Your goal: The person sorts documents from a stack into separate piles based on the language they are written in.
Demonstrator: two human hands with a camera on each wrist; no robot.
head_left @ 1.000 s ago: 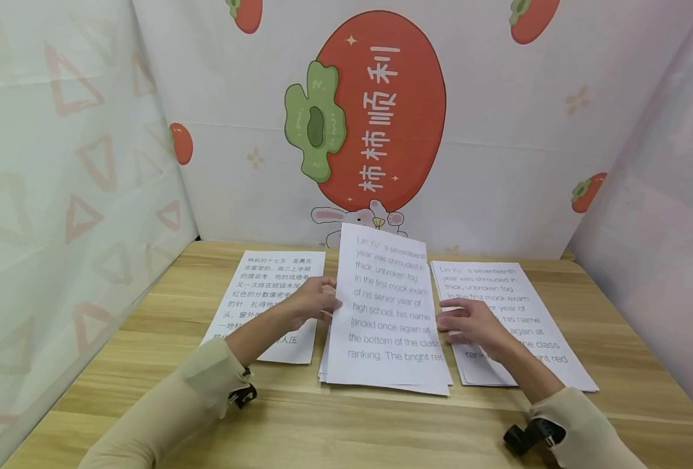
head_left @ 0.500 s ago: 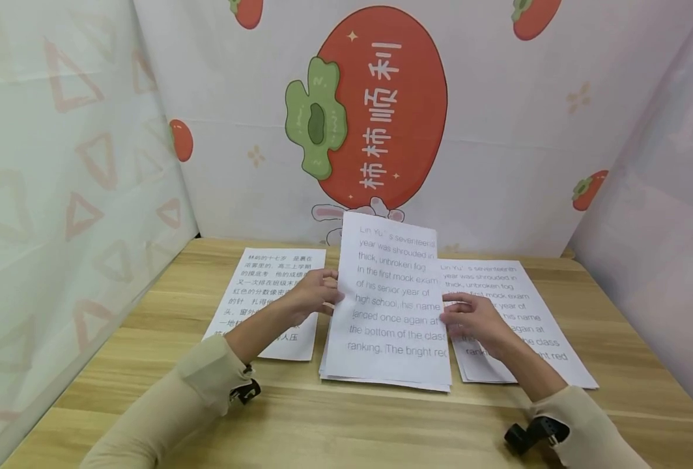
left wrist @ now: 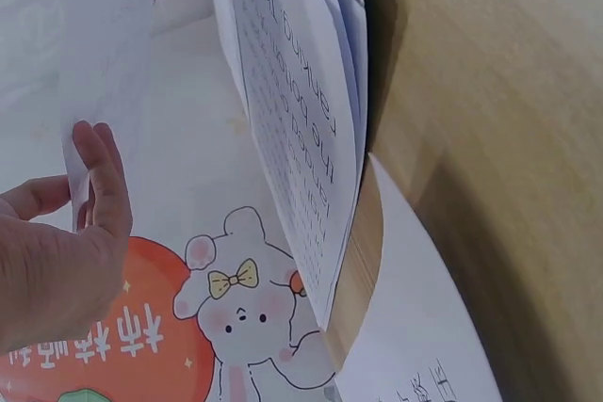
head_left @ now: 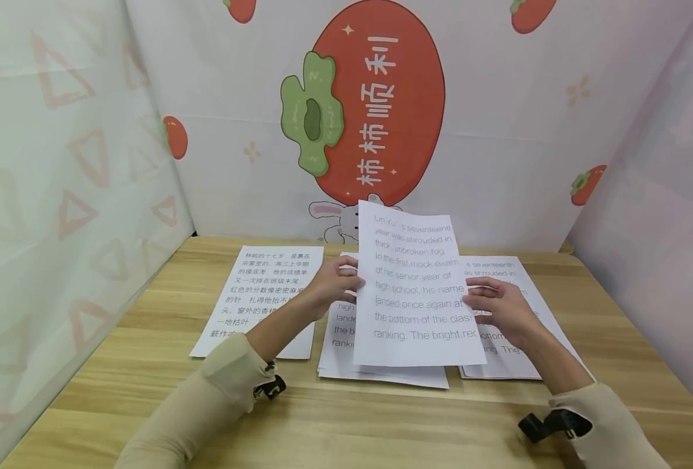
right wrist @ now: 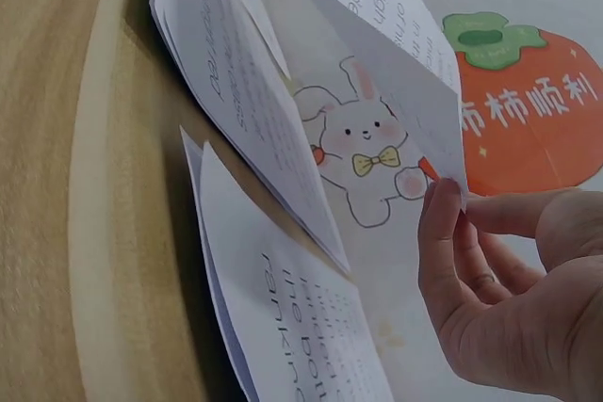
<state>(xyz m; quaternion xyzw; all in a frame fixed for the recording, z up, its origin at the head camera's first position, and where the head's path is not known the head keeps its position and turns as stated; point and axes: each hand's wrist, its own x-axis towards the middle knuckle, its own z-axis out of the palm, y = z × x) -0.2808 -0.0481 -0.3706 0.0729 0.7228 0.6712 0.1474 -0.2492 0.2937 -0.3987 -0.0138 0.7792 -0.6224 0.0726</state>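
A printed sheet of paper with English text is held raised between both hands, tilted up toward the head camera. My left hand pinches its left edge; in the left wrist view the thumb and fingertips close on the paper's margin. My right hand pinches the right edge, thumb and fingers meeting at it in the right wrist view. Below the raised sheet lies the middle stack of printed sheets, partly covered by it. The right stack of English sheets lies behind my right hand.
A sheet with Chinese text lies on the left of the wooden table, partly under my left forearm. A white backdrop with a large persimmon print stands behind the table, with side curtains at left and right.
Both hands have lifted the sheet off the middle stack and carried it to the right. More of the stack's text now shows, and the sheet overlaps the right stack.
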